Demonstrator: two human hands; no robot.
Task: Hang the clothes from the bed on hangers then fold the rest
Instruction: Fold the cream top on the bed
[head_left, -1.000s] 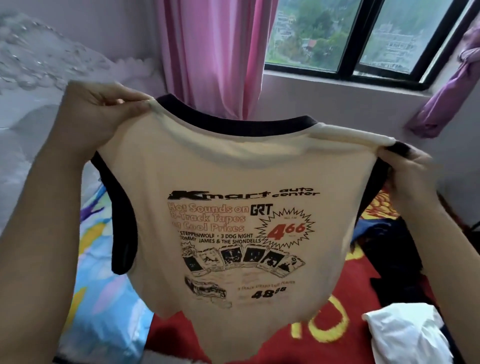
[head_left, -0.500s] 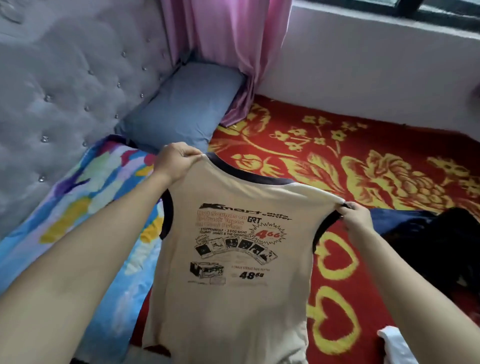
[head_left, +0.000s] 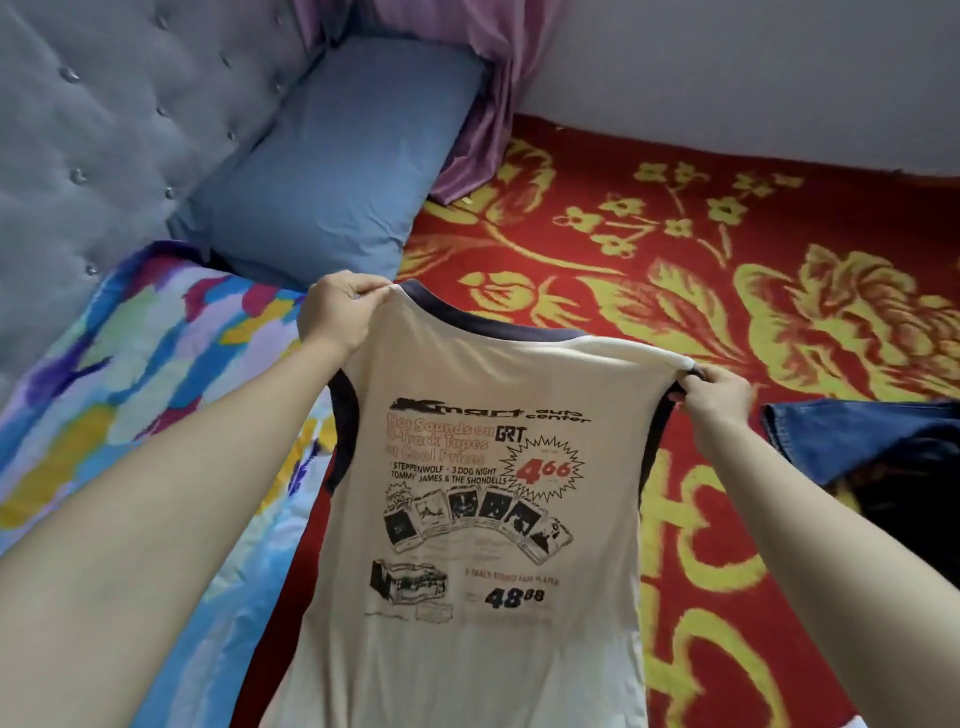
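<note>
Cream cotton, the printed tank top (head_left: 467, 519) is hanging mid-frame over the red floral blanket (head_left: 727, 291). Left hand (head_left: 337, 312) and right hand (head_left: 717, 395) are each pinching a shoulder with curled fingers, stretching it flat, probably for laying down and folding.

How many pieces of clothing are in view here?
3: the cream printed shirt held up in the middle, a blue denim garment at the right edge, a black garment just below it. A white scrap bottom right may be a fourth; the shirt may hide more.
</note>
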